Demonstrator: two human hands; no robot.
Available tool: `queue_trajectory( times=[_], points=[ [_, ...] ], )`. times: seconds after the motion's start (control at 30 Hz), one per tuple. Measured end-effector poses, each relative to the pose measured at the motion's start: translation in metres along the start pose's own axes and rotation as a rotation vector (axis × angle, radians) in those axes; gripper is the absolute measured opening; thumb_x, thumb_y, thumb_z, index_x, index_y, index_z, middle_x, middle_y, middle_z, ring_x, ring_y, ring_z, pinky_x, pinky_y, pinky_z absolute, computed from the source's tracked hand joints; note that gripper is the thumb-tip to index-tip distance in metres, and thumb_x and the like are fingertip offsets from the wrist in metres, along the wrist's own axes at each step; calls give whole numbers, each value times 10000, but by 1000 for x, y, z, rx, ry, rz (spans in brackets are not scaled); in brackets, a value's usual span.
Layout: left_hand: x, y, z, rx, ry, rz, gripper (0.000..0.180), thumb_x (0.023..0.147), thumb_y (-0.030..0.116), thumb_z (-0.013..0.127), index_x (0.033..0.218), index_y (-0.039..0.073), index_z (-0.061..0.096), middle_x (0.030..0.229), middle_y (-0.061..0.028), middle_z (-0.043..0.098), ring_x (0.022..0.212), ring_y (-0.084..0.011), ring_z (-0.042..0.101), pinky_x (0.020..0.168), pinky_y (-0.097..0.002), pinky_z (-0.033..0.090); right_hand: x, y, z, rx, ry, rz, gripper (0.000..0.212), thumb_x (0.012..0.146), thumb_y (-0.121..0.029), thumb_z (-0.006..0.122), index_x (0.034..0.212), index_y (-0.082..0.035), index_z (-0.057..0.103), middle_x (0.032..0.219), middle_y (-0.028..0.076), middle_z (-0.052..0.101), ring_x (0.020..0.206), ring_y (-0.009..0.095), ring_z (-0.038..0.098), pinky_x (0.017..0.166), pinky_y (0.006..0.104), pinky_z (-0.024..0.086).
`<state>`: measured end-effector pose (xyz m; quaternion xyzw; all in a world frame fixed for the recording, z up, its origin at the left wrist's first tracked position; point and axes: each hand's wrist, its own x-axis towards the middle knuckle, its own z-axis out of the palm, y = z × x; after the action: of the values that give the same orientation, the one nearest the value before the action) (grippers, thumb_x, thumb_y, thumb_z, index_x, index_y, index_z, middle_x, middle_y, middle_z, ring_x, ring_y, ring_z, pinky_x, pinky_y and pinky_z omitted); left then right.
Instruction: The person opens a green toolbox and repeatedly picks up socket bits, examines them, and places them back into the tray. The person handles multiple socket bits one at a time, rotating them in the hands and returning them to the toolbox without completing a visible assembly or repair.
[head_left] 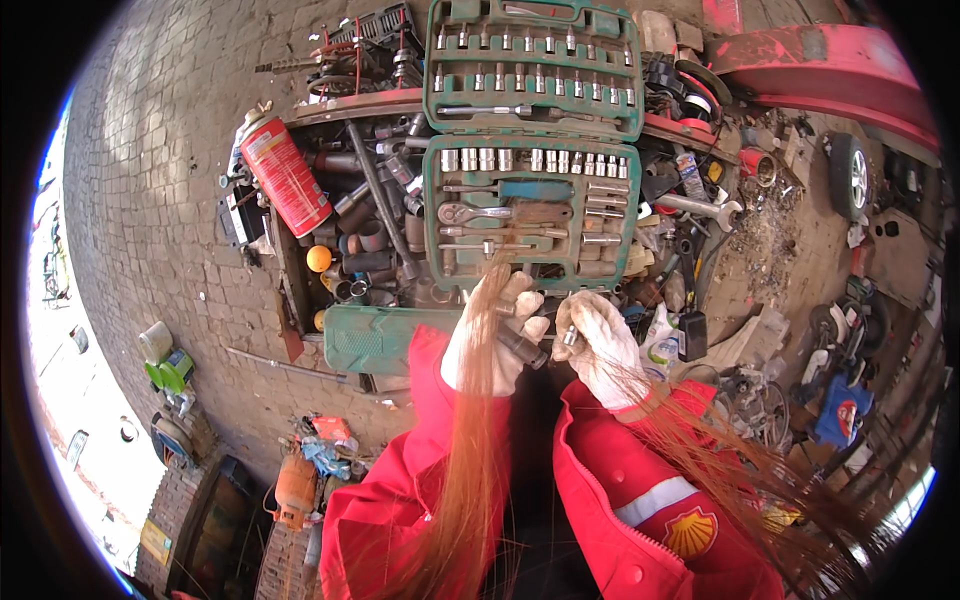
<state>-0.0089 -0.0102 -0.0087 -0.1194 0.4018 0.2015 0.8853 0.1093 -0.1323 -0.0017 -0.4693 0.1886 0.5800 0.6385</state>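
While the small shiny socket (570, 336) sat pinched between the thumb and fingers of the gloved right hand (605, 355), the left hand (488, 345) had its fingers curled around a dark metal tube (522, 348); the pieces were near each other, just on the wearer's side of the open green tool case (433, 215). Handling them well seemed to call for a firm left fist and a light right pinch — thick gloves dull the feel of so small a part — with both hands kept low, so that a slip would not lose it in the clutter. A long lock of reddish hair (478, 345) hung across the left hand and over part of the case, hiding some tools; it was best swept aside. In the case lay a ratchet (490, 213) below a row of sockets (487, 160). To the left, a long metal bar (381, 200) crossed a heap of loose parts, with a red spray can (287, 175) leaning beside it, and a closed green case (365, 340) lay by the left wrist. On the right were a big wrench (690, 207) and, near the right hand, a white bottle (660, 340).
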Motion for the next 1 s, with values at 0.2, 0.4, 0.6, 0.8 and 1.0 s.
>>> queue_trajectory(
  times=[0.2,0.4,0.6,0.8,1.0],
  points=[
    [0,5,-20,298,-364,-31,352,989,297,576,1187,6,559,1046,-107,622,754,-165,587,608,-289,475,0,-5,16,-142,27,-57,180,963,-202,631,1015,-31,612,871,41,627,671,113,571,611,255,485],
    [-2,-5,-30,756,-174,9,371,975,358,587,1053,-3,618,660,-7,575,514,-67,480,478,-207,370,4,-18,45,-770,59,-246,170,894,-171,692,942,-8,694,857,50,680,783,133,625,694,279,496],
    [-1,6,-26,665,-170,128,349,944,307,616,1003,-37,613,646,-27,558,488,-77,457,457,-202,313,29,-38,80,-1230,-123,-447,205,854,-269,691,910,-75,729,882,109,683,852,295,653,766,387,515],
    [0,19,-35,517,-71,103,411,927,316,671,1083,-56,597,747,-54,589,511,-78,493,437,-204,359,111,-77,119,-1300,77,-804,326,881,-401,655,980,-97,719,947,89,710,890,282,673,765,387,523],
    [13,11,-60,492,-12,172,301,971,216,615,1099,-56,597,795,-54,627,519,-79,525,447,-198,386,195,-113,154,-1835,470,-673,379,840,-478,600,994,-164,744,962,97,730,890,302,699,775,399,547]
  ],
)
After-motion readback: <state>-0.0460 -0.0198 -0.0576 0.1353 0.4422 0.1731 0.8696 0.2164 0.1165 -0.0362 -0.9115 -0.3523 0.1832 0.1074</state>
